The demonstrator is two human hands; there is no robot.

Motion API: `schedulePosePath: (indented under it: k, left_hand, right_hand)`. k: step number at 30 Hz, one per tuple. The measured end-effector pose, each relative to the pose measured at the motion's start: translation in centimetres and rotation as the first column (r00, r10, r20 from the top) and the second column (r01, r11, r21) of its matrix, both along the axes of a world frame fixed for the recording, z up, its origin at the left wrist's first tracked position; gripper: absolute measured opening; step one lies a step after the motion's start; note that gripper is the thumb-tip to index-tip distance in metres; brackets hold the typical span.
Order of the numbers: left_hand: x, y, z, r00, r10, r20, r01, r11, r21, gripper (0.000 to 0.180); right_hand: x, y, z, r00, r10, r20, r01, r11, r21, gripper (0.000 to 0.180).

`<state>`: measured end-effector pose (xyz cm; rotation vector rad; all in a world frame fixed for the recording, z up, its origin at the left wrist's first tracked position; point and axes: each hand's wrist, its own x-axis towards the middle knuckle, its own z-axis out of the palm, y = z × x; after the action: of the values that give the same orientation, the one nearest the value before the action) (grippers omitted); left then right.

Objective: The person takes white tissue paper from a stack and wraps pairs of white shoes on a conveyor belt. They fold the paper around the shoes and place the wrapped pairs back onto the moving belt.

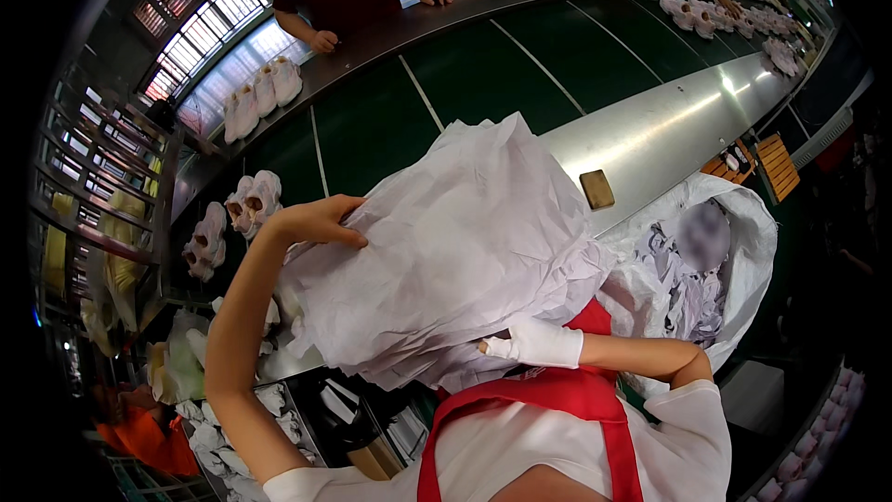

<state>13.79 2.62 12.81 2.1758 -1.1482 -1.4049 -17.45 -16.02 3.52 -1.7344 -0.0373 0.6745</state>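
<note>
A: Paper bundle [446, 251]?
B: Held at chest over the conveyor [483, 74], long axis lower-left to upper-right. Left hand [321, 221] grasps its top edge; right hand [534, 344], seemingly gloved, pinches beneath

The crumpled tissue paper [465, 242] is plain white. Behind the paper, the conveyor belt [483, 74] is dark green with thin white lines. Below the paper, an apron [557, 400] is bright red over a white shirt [688, 428]. Left of the paper, shoes [251, 200] are pale pinkish-white.
</note>
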Motion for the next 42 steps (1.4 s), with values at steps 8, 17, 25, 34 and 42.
schedulePosePath:
  k: [8,17,25,34,42]
  left_hand:
    - [-0.8,-0.2,-1.8,0.992,0.068,0.108,-0.062,0.997,-0.054,0.060]
    - [-10.7,-1.5,-4.0,0.108,0.112,0.988,-0.031,0.994,-0.109,0.070]
    - [-12.8,2.2,-12.2,0.427,0.541,0.725,-0.278,0.841,-0.464,0.079]
    - [-11.4,1.0,-5.0,0.426,0.317,0.848,-0.232,0.944,-0.236,0.079]
    - [-8.3,-7.4,-7.3,0.532,0.330,0.780,0.030,0.913,-0.406,0.081]
  right_hand:
    - [1.1,-3.3,12.0,0.810,0.114,0.575,-0.187,0.980,0.069,0.042]
    - [11.0,-2.1,5.0,0.578,0.256,0.774,0.606,0.501,-0.618,0.071]
    - [10.7,-5.7,-0.2,0.635,0.241,0.734,0.561,0.508,-0.653,0.074]
    - [11.1,-6.1,-0.8,0.648,0.219,0.729,0.540,0.543,-0.643,0.074]
    - [11.8,-5.7,-0.8,0.723,0.221,0.654,0.477,0.526,-0.704,0.072]
